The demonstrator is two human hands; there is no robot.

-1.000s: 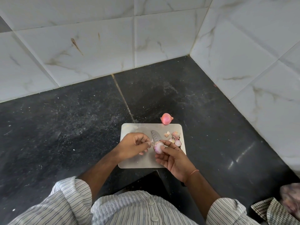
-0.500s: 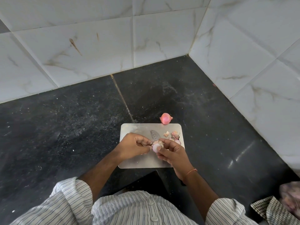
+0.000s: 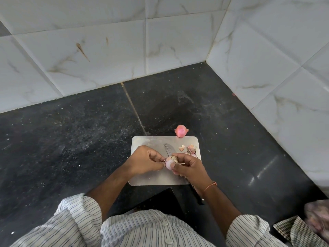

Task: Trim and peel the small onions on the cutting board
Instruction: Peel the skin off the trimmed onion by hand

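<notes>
To the left, the dark speckled stone surface ran wide and bare out to the white marbled wall tiles, with a thin seam crossing it toward the board. My rolled striped sleeve hung low at the near edge, where a notch cut into the surface just below the board.

The cutting board was a flat, pale metal-looking rectangle with rounded corners, its near edge close to that notch. My left hand hovered over the board's middle, fingers curled, the fingertips pinching at the skin of the small onion. That onion was pale and glossy on its bared side, papery and brown-flecked on top, held between both hands above the board. Behind it the knife blade lay on the board, dimpled along its length.

My right hand gripped the onion from the other side, fingers curled round it; a thin orange thread circled the wrist. Beyond it, peel scraps sat crumpled near the board's right edge. A whole pink onion rested on the surface, touching the board's far edge. Rightward, open stone reached the tiled corner wall, and a checked cloth lay at the near right.
</notes>
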